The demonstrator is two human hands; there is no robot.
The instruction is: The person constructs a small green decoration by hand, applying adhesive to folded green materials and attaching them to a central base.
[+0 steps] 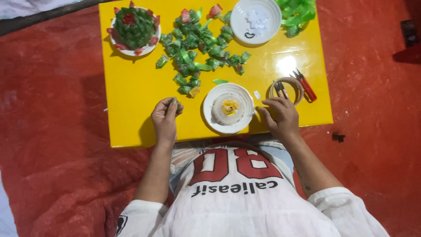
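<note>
Left hand (165,117) pinches one green folded piece (176,105); right hand (280,117) rests loosely open beside three white plates (210,115).

green ribbon (298,13): cut off by top edge | green piece (174,104): mostly hidden in left hand (165,117)

Both bare forearms reach up from the bottom of the frame. The left hand (165,117), left of centre, is curled into a loose fist with fingertips pinched together. The right hand (280,116), right of centre, lies palm down with its fingers spread and slightly bent
</note>
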